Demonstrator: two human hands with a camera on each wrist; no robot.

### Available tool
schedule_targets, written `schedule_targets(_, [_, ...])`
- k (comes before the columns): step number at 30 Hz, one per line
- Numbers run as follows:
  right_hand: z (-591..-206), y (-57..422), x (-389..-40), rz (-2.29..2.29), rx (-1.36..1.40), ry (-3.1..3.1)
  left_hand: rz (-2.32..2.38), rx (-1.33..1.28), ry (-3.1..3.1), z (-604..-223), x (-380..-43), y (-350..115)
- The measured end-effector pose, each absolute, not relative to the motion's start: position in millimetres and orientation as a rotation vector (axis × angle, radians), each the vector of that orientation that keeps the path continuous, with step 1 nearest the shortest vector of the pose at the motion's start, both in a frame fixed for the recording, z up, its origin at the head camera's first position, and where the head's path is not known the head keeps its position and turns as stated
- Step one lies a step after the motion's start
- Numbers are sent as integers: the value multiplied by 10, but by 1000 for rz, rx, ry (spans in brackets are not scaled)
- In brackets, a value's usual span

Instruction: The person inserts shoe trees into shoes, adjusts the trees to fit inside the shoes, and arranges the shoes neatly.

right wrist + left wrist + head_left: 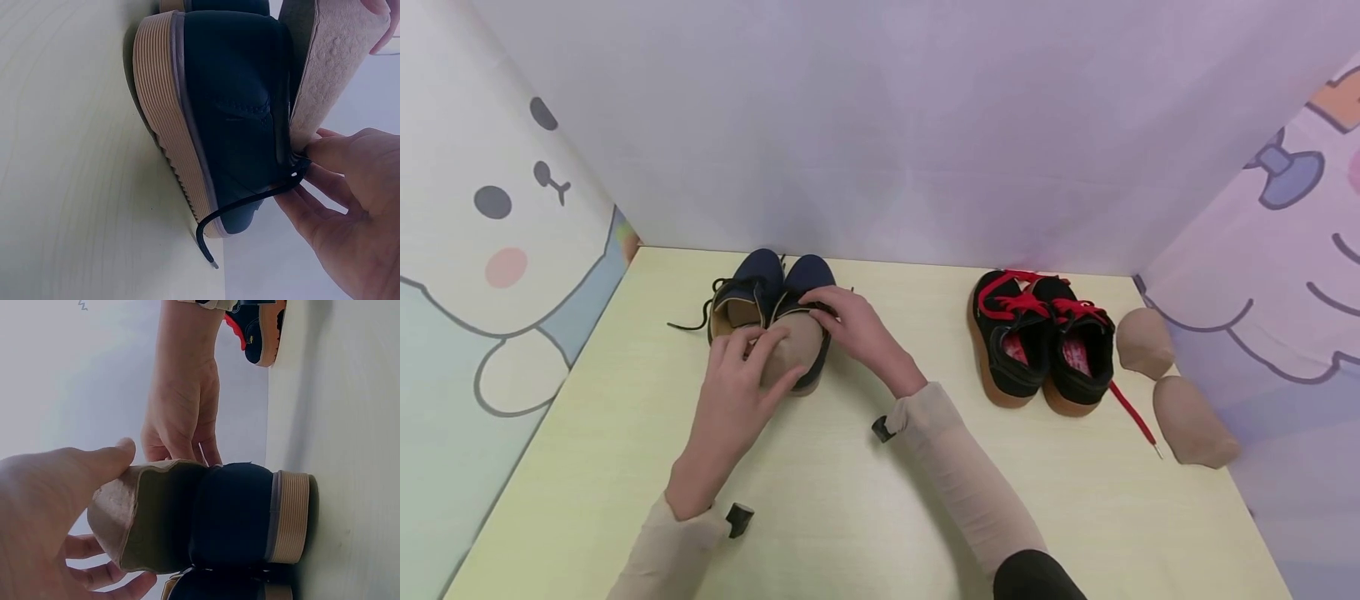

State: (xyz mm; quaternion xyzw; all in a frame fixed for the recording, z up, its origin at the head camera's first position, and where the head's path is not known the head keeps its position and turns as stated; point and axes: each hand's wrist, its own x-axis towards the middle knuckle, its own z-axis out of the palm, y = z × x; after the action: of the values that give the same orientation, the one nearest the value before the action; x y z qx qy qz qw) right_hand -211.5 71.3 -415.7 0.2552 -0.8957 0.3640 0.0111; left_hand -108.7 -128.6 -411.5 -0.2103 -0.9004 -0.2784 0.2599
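Note:
A pair of dark navy lace-up shoes stands on the table at the back left. A brown moulded shoe insert [795,340] sits tilted in the opening of the right-hand navy shoe [811,273], with much of it sticking out above the collar. My left hand [733,404] holds that insert's outer end, thumb on one side and fingers on the other. At the front of the opening, my right hand [856,332] pinches the shoe by its tongue and lacing. A dark lace [244,201] hangs down beside it. The left-hand navy shoe [760,268] also has something brown inside.
To the right stands a pair of black shoes [1017,375] with red laces, one lace [1135,417] trailing over the table [850,508]. Two more brown inserts [1144,342] lie at the right edge. Printed cloth walls [880,150] enclose the table's back and sides.

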Motion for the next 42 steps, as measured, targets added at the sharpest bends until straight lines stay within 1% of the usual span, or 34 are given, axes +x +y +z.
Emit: schedule_targets(42, [-4163, 758, -2165, 1134, 834, -2784, -723, -505, -2453, -4130, -1275, -1134])
